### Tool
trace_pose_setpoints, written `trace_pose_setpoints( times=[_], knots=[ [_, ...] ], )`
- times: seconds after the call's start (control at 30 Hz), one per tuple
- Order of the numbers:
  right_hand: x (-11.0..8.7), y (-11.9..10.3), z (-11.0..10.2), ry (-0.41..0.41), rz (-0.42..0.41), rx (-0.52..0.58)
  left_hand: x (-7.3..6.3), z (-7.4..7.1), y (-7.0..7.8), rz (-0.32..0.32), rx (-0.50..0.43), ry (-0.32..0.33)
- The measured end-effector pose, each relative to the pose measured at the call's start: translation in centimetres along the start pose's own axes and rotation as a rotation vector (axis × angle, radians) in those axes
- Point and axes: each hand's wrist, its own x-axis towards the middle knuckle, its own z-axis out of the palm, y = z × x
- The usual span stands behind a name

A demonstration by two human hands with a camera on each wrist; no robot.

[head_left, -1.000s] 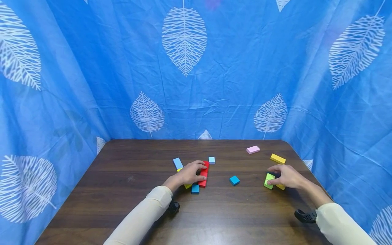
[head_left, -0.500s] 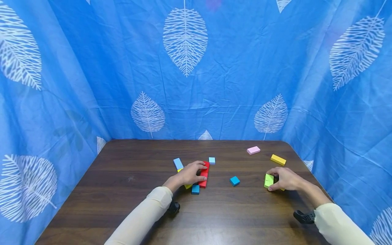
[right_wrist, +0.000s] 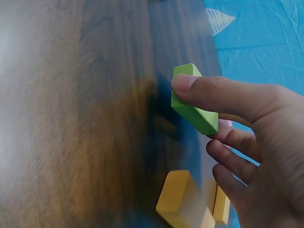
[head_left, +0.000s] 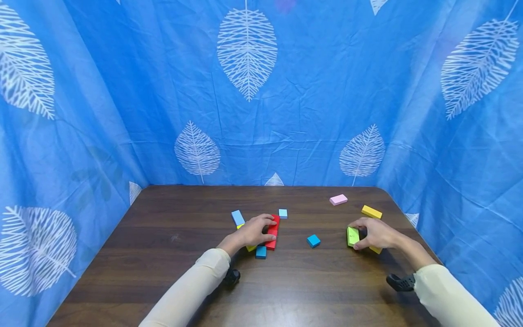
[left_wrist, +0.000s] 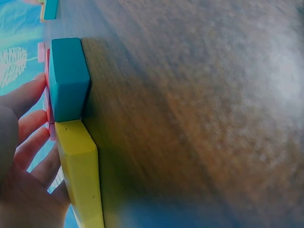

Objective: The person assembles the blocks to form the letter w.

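My right hand (head_left: 377, 235) pinches a lime-green block (head_left: 352, 236) between thumb and fingers. In the right wrist view the green block (right_wrist: 194, 111) is tilted above the table, and the other fingers curl loosely beneath the thumb. A yellow block (head_left: 376, 250) lies beneath this hand, partly hidden. At the middle of the table my left hand (head_left: 253, 230) rests thumb and fingertips, spread apart, on a red block (head_left: 271, 245). By its palm lies a yellow block (left_wrist: 83, 175), end against a teal block (left_wrist: 70, 80).
A light-blue block (head_left: 237, 217) and a small pale-blue block (head_left: 283, 213) lie near the left hand. Between the hands is a teal block (head_left: 313, 240). Farther right lie a pink block (head_left: 338, 200) and a yellow block (head_left: 372, 211). Blue curtain (head_left: 302, 113) encloses the wooden table (head_left: 171, 281).
The right hand has closed its thumb and fingers on the green block and moved it a little to the left, uncovering more of the yellow block. The left hand stays in place.
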Motion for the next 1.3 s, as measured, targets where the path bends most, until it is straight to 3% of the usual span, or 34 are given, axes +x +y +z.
trace_pose_setpoints(
  times=[0.3,0.7,0.9,1.3],
  knots=[
    [1.5,-1.5,-0.2,0.01,-0.053,-0.031,-0.2,0.0,0.0,0.012,-0.002,0.011],
    [5.1,-5.0,-0.5,-0.006,-0.106,-0.015,-0.1,0.0,0.0,0.009,0.007,0.008],
    [6.7,-6.5,0.3,0.011,-0.197,-0.007,0.0,0.1,0.0,0.009,-0.001,0.009],
    [8.2,-8.7,2.3,-0.013,-0.192,0.021,-0.3,0.1,0.2,0.02,0.012,0.005]
  ],
)
